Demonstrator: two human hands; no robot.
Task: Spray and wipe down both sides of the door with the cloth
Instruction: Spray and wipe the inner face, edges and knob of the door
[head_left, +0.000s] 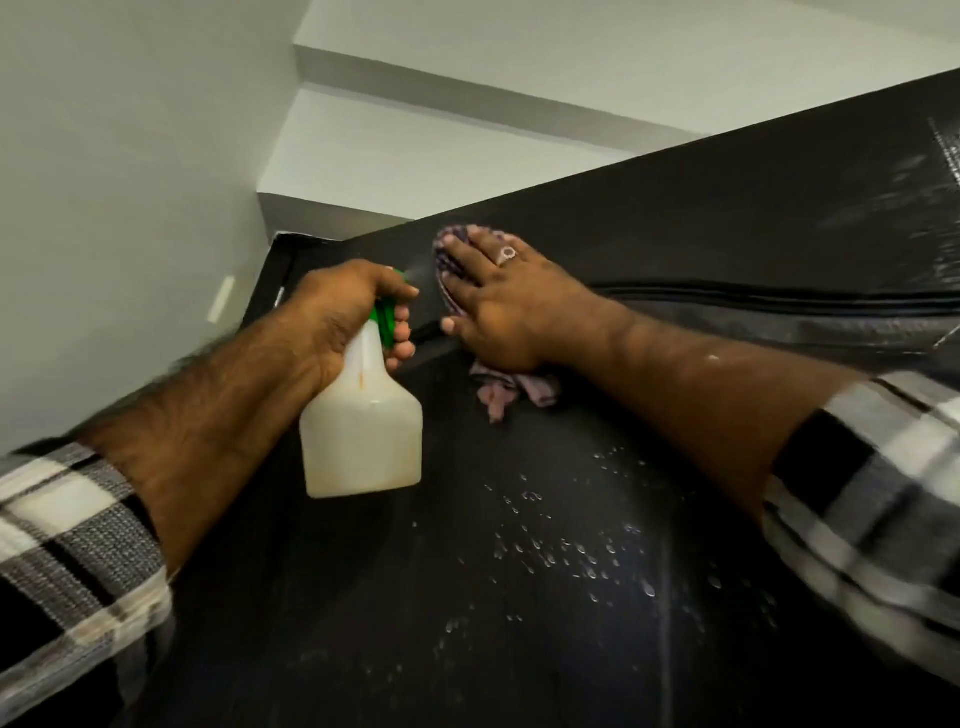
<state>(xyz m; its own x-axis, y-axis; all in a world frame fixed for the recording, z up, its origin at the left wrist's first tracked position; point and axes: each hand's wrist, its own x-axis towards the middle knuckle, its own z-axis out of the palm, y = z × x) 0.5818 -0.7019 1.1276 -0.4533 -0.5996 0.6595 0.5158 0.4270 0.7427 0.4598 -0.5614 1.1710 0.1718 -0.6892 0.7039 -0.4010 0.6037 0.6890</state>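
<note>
I judge I'm partway through this face of the door (519, 597): droplets (561, 551) bead unwiped on the lower panel, streaks show toward the top right corner, and the other side is out of view, so I count it as still to do. My left hand (343, 312) grips the spray bottle (363, 436) with fingers curled on its green trigger, nozzle aimed near the top edge. Just beside it, my right hand (498, 296) lies flat with straight fingers, pressing the cloth (498, 389) against the door.
</note>
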